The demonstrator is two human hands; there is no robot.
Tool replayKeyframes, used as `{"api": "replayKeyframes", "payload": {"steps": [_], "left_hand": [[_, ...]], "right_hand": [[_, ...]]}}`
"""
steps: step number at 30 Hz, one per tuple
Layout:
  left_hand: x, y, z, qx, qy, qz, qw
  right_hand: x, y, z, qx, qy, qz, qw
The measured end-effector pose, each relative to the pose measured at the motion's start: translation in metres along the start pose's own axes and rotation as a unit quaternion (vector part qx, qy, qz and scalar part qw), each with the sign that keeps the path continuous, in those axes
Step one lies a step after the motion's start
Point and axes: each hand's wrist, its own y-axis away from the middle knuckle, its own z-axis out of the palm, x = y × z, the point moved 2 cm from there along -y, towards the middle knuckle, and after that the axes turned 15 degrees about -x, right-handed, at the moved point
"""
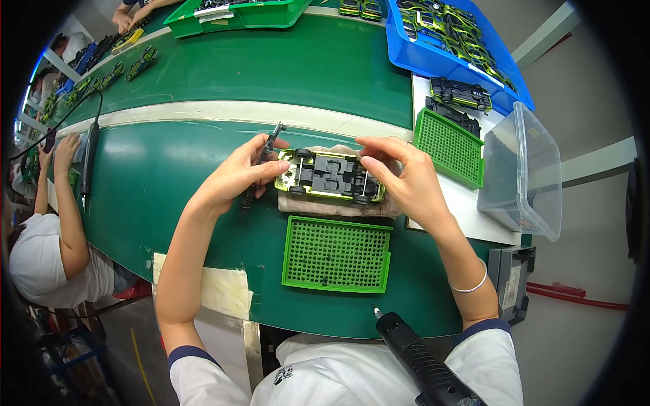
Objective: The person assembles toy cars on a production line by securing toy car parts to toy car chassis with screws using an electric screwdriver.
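A yellow-green toy car (330,176) lies upside down on a folded beige cloth (336,203), its black underside facing up. My left hand (238,174) holds a thin black tool (263,162) and its fingertips touch the car's left end. My right hand (401,177) pinches the car's right end from above. Both hands rest over the green conveyor belt (203,176).
A green perforated tray (336,255) lies just below the cloth, another (450,147) to the right. A black electric screwdriver (420,362) hangs near my chest. A blue bin (450,40) of toy cars, a clear plastic box (525,169), and another person (51,237) at left.
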Motion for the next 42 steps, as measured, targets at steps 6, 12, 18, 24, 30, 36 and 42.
{"api": "replayKeyframes", "payload": {"steps": [6, 12, 18, 24, 30, 36, 42], "left_hand": [[0.001, 0.001, -0.001, -0.004, 0.01, 0.001, 1.0], [0.002, 0.0, 0.0, -0.004, 0.003, -0.004, 1.0], [0.003, 0.001, 0.001, -0.006, 0.0, -0.002, 1.0], [0.001, -0.001, 0.001, -0.006, -0.017, 0.006, 1.0], [0.001, 0.0, 0.001, -0.003, -0.017, 0.001, 1.0], [0.002, 0.001, 0.002, 0.002, -0.011, 0.007, 1.0], [0.002, 0.001, 0.001, -0.002, -0.021, 0.008, 1.0]], "right_hand": [[-0.012, 0.01, -0.008, -0.122, 0.054, -0.034, 0.99], [-0.018, 0.012, -0.004, -0.094, 0.074, -0.019, 0.993], [-0.016, 0.011, 0.0, -0.091, 0.102, -0.03, 0.99], [-0.015, 0.011, 0.0, -0.103, 0.088, -0.026, 0.99], [-0.015, 0.012, 0.001, -0.102, 0.102, -0.016, 0.989], [-0.018, 0.013, 0.002, -0.088, 0.111, -0.02, 0.99], [-0.021, 0.013, 0.002, -0.074, 0.125, -0.021, 0.989]]}}
